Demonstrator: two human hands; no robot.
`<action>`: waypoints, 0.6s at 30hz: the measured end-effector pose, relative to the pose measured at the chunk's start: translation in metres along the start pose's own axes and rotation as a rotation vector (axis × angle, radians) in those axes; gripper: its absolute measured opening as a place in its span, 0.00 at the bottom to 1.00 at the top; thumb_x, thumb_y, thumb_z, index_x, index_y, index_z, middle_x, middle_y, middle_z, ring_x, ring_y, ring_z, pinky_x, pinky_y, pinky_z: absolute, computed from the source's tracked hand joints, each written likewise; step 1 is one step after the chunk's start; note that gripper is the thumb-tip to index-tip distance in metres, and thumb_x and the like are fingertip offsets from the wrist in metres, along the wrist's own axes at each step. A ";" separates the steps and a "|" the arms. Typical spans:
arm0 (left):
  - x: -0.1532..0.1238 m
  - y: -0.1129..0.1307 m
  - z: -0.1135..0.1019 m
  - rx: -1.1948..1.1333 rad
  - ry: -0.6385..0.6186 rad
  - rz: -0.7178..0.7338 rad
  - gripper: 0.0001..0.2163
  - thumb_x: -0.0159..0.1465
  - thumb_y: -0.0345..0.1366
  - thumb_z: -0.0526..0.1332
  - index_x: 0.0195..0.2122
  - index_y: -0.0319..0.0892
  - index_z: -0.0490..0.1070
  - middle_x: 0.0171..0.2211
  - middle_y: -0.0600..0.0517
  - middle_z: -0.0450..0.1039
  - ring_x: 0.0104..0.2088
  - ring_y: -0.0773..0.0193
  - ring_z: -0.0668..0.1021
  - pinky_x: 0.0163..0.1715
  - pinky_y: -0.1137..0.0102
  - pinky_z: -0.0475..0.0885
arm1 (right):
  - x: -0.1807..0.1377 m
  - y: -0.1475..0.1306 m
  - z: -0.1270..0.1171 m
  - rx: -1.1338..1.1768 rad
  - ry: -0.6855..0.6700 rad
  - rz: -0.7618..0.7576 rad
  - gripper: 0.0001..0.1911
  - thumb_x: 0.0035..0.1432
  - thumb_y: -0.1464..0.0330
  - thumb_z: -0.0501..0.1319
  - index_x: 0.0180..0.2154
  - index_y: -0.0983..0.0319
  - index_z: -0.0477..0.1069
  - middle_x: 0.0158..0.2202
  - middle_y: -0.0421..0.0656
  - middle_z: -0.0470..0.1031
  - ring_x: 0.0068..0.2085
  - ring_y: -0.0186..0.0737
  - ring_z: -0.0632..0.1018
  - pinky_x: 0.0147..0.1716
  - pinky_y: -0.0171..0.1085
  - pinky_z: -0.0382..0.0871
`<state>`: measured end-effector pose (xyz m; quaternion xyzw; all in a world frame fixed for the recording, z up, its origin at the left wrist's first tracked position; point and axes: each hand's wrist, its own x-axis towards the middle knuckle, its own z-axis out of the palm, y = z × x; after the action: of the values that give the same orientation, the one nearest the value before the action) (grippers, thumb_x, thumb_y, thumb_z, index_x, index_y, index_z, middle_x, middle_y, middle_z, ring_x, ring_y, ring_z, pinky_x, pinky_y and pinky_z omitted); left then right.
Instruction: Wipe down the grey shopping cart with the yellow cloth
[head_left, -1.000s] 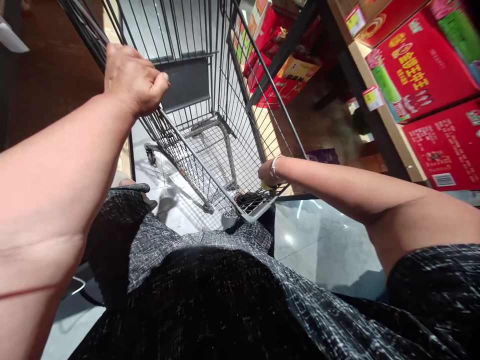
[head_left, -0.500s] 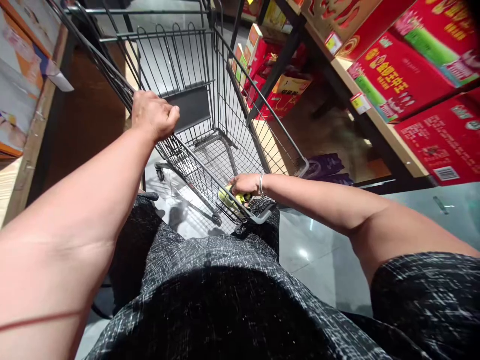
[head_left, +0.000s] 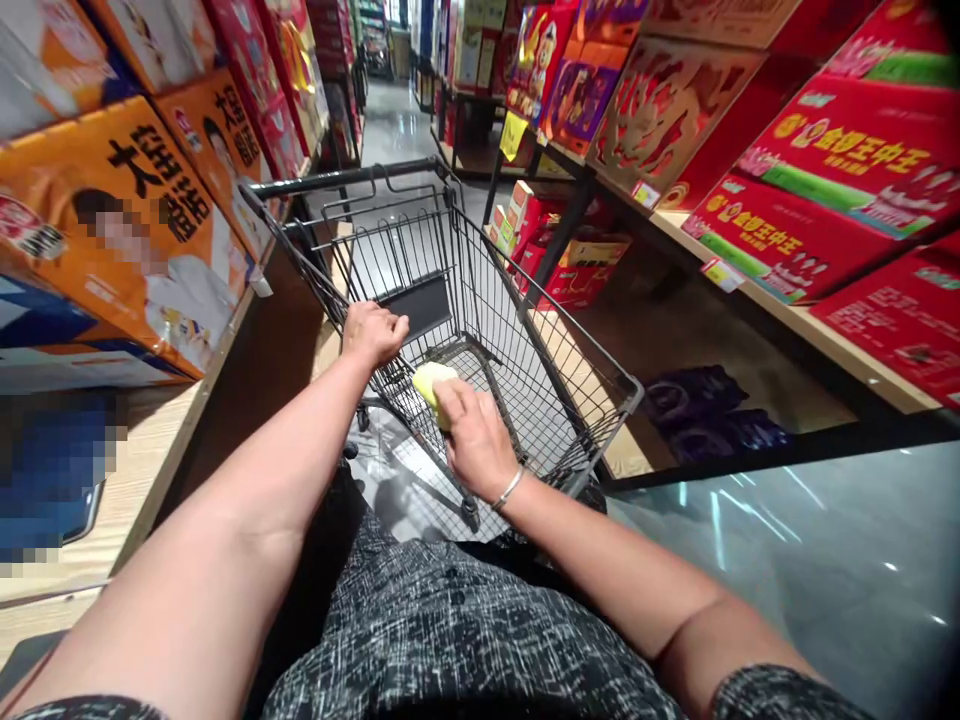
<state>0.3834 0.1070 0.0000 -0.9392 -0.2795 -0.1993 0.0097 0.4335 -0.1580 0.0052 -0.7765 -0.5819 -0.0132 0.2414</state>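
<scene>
Far left: orange gift boxes [head_left: 142, 230] stacked on a wooden shelf [head_left: 142, 470], a blurred blue patch beside them. Left hand [head_left: 373, 332] clamped on the near rim of the wire shopping cart [head_left: 525, 370], fingers curled tight round the bar. Just right of it, right hand [head_left: 474, 440] closed over a yellow-green sponge [head_left: 429, 382], fingertips pinching its edge, sponge pressed against the cart's near wire wall, above the basket floor. Silver bracelet [head_left: 508, 488] at that wrist.

Judged best done so: firm left grip to stop the cart rolling, short strokes along each wire instead of across, sponge folded to reach between bars, wrist kept clear of the mesh.

Further right: red gift boxes [head_left: 817, 215] on a wooden shelf with yellow price tags [head_left: 721, 273], dark purple packs [head_left: 705, 410] low beneath. Pale glossy tiled floor [head_left: 795, 560], bright with reflections; narrow store aisle running off ahead between stocked racks.
</scene>
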 end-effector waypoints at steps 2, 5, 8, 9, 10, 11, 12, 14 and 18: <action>-0.002 0.002 -0.002 0.013 -0.009 -0.003 0.28 0.71 0.45 0.45 0.29 0.42 0.82 0.34 0.43 0.83 0.41 0.48 0.78 0.49 0.50 0.66 | -0.012 0.001 0.017 -0.152 0.108 -0.069 0.31 0.63 0.77 0.56 0.65 0.54 0.65 0.64 0.48 0.69 0.51 0.51 0.70 0.48 0.49 0.73; -0.002 0.005 -0.007 0.028 -0.053 -0.019 0.28 0.72 0.45 0.44 0.29 0.42 0.83 0.36 0.42 0.83 0.43 0.47 0.78 0.51 0.50 0.66 | -0.017 0.010 0.036 -0.252 0.243 -0.181 0.28 0.64 0.74 0.57 0.64 0.53 0.68 0.63 0.46 0.71 0.53 0.52 0.68 0.48 0.48 0.73; -0.002 0.009 -0.012 0.043 -0.118 -0.040 0.29 0.72 0.45 0.44 0.31 0.41 0.84 0.37 0.41 0.83 0.45 0.46 0.78 0.53 0.51 0.65 | -0.015 0.021 0.042 -0.267 0.298 -0.245 0.30 0.61 0.75 0.59 0.64 0.54 0.68 0.62 0.47 0.71 0.52 0.52 0.68 0.48 0.46 0.73; -0.001 0.010 -0.013 0.047 -0.135 -0.047 0.29 0.73 0.45 0.43 0.32 0.40 0.84 0.37 0.40 0.83 0.45 0.46 0.78 0.53 0.51 0.65 | -0.014 0.025 0.041 -0.264 0.302 -0.256 0.31 0.60 0.75 0.59 0.64 0.55 0.68 0.62 0.47 0.71 0.52 0.52 0.68 0.48 0.47 0.73; -0.001 0.013 -0.014 0.049 -0.146 -0.053 0.30 0.73 0.45 0.43 0.32 0.39 0.84 0.37 0.39 0.83 0.46 0.46 0.78 0.53 0.51 0.65 | -0.014 0.029 0.040 -0.260 0.301 -0.264 0.32 0.59 0.75 0.60 0.64 0.55 0.68 0.62 0.47 0.71 0.51 0.51 0.68 0.48 0.47 0.73; -0.001 0.015 -0.014 0.051 -0.149 -0.058 0.30 0.73 0.45 0.43 0.33 0.38 0.84 0.36 0.39 0.83 0.46 0.46 0.78 0.52 0.51 0.65 | -0.013 0.034 0.039 -0.252 0.296 -0.271 0.33 0.58 0.75 0.60 0.65 0.55 0.67 0.62 0.48 0.71 0.51 0.51 0.68 0.48 0.46 0.74; -0.001 0.018 -0.014 0.053 -0.148 -0.061 0.31 0.74 0.46 0.42 0.33 0.38 0.84 0.36 0.38 0.83 0.46 0.45 0.78 0.52 0.51 0.65 | -0.013 0.040 0.037 -0.242 0.290 -0.276 0.34 0.57 0.75 0.60 0.65 0.55 0.67 0.62 0.48 0.71 0.51 0.51 0.68 0.46 0.46 0.75; -0.001 0.025 -0.012 0.060 -0.142 -0.066 0.32 0.75 0.47 0.41 0.34 0.38 0.84 0.36 0.38 0.82 0.46 0.45 0.78 0.51 0.51 0.65 | -0.012 0.055 0.032 -0.209 0.279 -0.274 0.36 0.55 0.75 0.61 0.66 0.55 0.65 0.61 0.49 0.71 0.51 0.52 0.69 0.43 0.44 0.76; 0.003 0.041 -0.005 -0.021 -0.119 -0.053 0.29 0.74 0.52 0.44 0.42 0.41 0.84 0.40 0.41 0.83 0.48 0.45 0.77 0.52 0.49 0.64 | -0.001 0.105 0.019 -0.088 0.330 -0.202 0.39 0.53 0.76 0.59 0.67 0.55 0.62 0.59 0.50 0.71 0.53 0.51 0.72 0.48 0.47 0.77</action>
<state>0.4055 0.0730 0.0098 -0.9417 -0.3024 -0.1460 -0.0224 0.5242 -0.1731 -0.0499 -0.7112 -0.6082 -0.1899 0.2970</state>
